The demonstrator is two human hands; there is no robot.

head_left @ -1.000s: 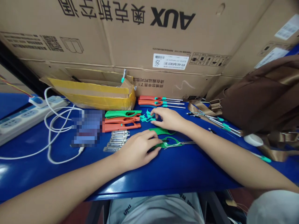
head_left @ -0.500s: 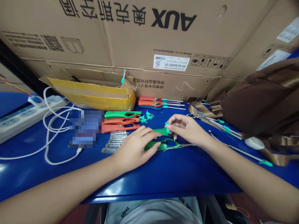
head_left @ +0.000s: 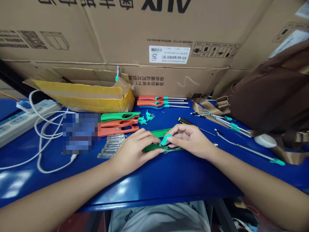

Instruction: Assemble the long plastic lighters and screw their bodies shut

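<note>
My right hand (head_left: 191, 138) is closed in a pinch on a small teal trigger (head_left: 165, 140). It holds the trigger over an open green lighter shell half (head_left: 150, 148) lying on the blue table. My left hand (head_left: 135, 149) grips that shell half at its left end between thumb and fingers. Thin wires run at the shell's right part, partly hidden by my right hand. Just behind lies a second green shell half (head_left: 159, 132). A screwdriver (head_left: 184, 121) with a black and yellow handle rests beyond my right hand.
Left of my hands are clear fuel tubes (head_left: 112, 145) and green and orange lighter shells (head_left: 118, 129). Loose teal triggers (head_left: 146, 118) lie behind. Assembled lighters (head_left: 151, 103) sit by a yellow-taped box (head_left: 84, 93). Metal rods (head_left: 251, 154) and a brown bag (head_left: 270, 87) are right.
My right hand has moved left and down, bringing the trigger from above the rear shell half to the front one. The screwdriver has come into sight behind it. The view has shifted slightly.
</note>
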